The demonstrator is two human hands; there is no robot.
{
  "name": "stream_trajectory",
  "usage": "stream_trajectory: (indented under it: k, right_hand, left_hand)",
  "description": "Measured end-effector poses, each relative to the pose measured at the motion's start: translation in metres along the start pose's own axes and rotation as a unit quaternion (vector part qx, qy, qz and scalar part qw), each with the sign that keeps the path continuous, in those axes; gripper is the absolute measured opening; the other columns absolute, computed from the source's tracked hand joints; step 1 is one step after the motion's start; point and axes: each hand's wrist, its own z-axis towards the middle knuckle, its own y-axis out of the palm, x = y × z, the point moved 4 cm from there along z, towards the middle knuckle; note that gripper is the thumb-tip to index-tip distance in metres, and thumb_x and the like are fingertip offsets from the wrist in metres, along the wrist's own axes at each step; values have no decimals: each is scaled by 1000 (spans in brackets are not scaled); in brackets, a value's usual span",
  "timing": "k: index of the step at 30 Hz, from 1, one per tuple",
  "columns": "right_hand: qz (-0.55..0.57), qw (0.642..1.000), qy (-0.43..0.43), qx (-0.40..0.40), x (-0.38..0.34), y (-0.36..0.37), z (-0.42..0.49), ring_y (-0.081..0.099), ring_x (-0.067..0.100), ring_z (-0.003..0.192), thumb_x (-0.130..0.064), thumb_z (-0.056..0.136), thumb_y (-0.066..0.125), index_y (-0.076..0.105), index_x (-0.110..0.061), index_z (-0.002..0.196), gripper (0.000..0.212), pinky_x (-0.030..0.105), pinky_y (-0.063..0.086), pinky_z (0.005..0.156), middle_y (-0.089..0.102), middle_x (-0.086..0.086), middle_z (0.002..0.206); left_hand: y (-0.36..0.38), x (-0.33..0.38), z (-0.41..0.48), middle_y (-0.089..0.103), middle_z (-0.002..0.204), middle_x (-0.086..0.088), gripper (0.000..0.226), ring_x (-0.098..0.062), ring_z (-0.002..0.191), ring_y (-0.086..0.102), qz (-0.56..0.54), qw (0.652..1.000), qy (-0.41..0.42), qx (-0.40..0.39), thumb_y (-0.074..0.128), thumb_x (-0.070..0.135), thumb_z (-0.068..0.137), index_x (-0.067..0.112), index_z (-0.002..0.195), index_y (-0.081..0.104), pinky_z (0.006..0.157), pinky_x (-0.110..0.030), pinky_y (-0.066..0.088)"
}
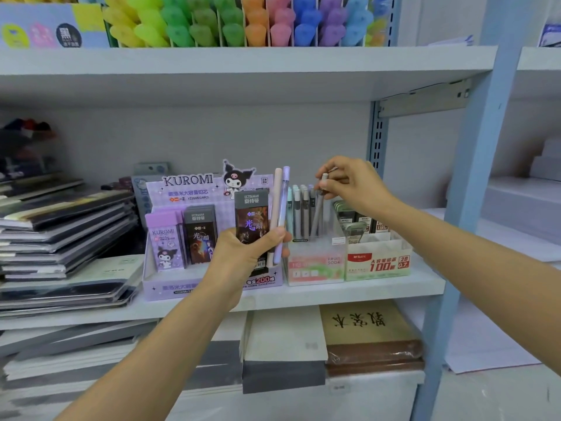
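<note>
Left hand [239, 256]: grips a dark rectangular lead box [252, 220], a beige pen [277, 202] and a lilac pen [284, 196], all upright.
Right hand [352, 183]: pinches the top of a grey pen [318, 214] standing in a clear plastic holder [315, 262].
Surface: white shelf board [334, 294] carrying a purple cardboard display [182, 189], with stacked notebooks [60, 226] at the left.
Room: pale blue metal upright [485, 147] on the right.

Bare from fingertips to the picture's lower and right edges. Just in front of the Kuromi display box [194, 192], at its right end: left hand [243, 253], slim, smooth-knuckled, narrow at the wrist. Below that box, towards the bottom edge: left forearm [170, 344], long, lean, widening evenly, uncovered throughout. To the right of the box, level with its header card: right hand [349, 183], slender-fingered, knuckles lightly creased. Further right of the box and lower: right forearm [455, 238], likewise uncovered, slim, thickening towards the edge. Nails too blurred to judge.
</note>
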Motion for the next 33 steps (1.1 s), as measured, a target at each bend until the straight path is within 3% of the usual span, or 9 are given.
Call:
stream_trajectory:
  k: [10, 13, 17, 20, 22, 24, 28, 33]
  right_hand:
    - [-2, 1000, 28, -11, -1, -2, 2, 71, 15, 76, -5, 88, 66, 57, -8, 104, 18, 23, 59, 69, 70, 10, 82]
    - [-90, 995, 35, -2, 2, 6, 2, 67, 10, 74, -8, 85, 71, 64, -7, 96, 14, 24, 58, 74, 68, 5, 85]
    - [-203, 979, 4, 31, -6, 10, 0, 48, -1, 74, -18, 86, 70, 74, -9, 97, 14, 19, 43, 75, 54, -11, 83]
    - [-94, 994, 2, 48, -24, 4, -4, 54, -2, 69, -29, 93, 61, 71, -15, 106, 22, 11, 40, 67, 56, -16, 82]
    - [86, 996, 33, -1, -35, 5, -11, 60, 0, 67, -33, 94, 58, 69, -15, 108, 25, 18, 49, 67, 68, -6, 86]
    - [186, 979, 49, -61, -42, 9, -19, 63, 7, 71, -28, 93, 61, 69, -13, 103, 20, 19, 52, 66, 71, -2, 86]
    - [221, 970, 54, -84, -46, 6, -27, 65, 8, 71, -15, 91, 62, 69, -7, 99, 13, 17, 53, 64, 71, 0, 80]
    - [249, 966, 71, 24, -34, -30, -23, 67, 15, 79, -9, 94, 57, 65, -3, 107, 16, 22, 57, 76, 69, 11, 93]
  left_hand:
    - [0, 1, 0, 76, 91, -7, 9, -21, 77, 74, -19, 1000, -7, -4, 75, 25, 75, 18, 81, 78, 66, -22, 57]
    - [2, 2, -1, 76, 92, -6, 18, -20, 77, 74, -12, 1000, -5, -4, 74, 24, 77, 13, 91, 74, 66, -21, 56]
    - [5, 5, -4, 76, 93, -7, 24, -20, 76, 74, -11, 1000, -2, -10, 75, 26, 74, 11, 93, 74, 66, -21, 56]
    - [9, 8, -5, 76, 93, -8, 26, -20, 75, 73, -10, 1000, 1, -17, 76, 28, 72, 12, 92, 75, 65, -22, 56]
    - [13, 9, -6, 76, 92, -7, 20, -20, 76, 74, -12, 1000, 0, -20, 77, 30, 69, 17, 84, 77, 65, -23, 57]
    - [17, 10, -7, 77, 91, -5, 18, -21, 78, 74, -8, 1000, -1, -22, 77, 33, 66, 21, 79, 78, 66, -25, 58]
    - [26, 12, -11, 77, 92, -5, 25, -21, 78, 74, -10, 1000, 9, -21, 76, 35, 68, 19, 87, 76, 63, -22, 56]
    - [22, 18, -16, 77, 92, 3, 21, -17, 80, 74, 36, 998, 45, 10, 70, 36, 78, 23, 94, 72, 79, -35, 51]
